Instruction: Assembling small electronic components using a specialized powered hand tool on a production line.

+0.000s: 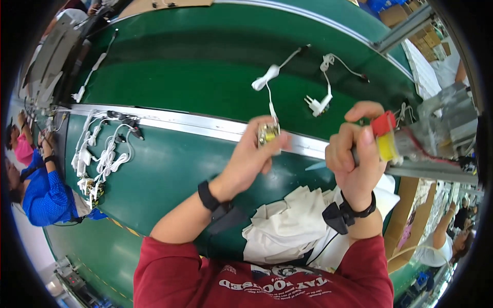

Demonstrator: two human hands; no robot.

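My left hand (251, 156) is closed on a small bare circuit board (268, 134) with a yellow component, held above the metal rail. From the board's upper end a white cord (265, 78) runs onto the green belt, bundled midway. My right hand (354, 149) is closed around a tool whose light-blue tapered tip (316, 166) points left toward the board. A yellow piece (387, 148) with a red top (383, 123) shows at the right of that hand; it lines up with the tip, but the fingers hide the middle.
Corded plugs lie on the belt (205, 82), one white plug (318, 105) near my right hand. Several bundled cords (105, 151) lie at left on the worktop. White cloth-like sheets (287, 223) are before me. A metal rail (205, 126) crosses behind; a co-worker in blue (49, 192) sits left.
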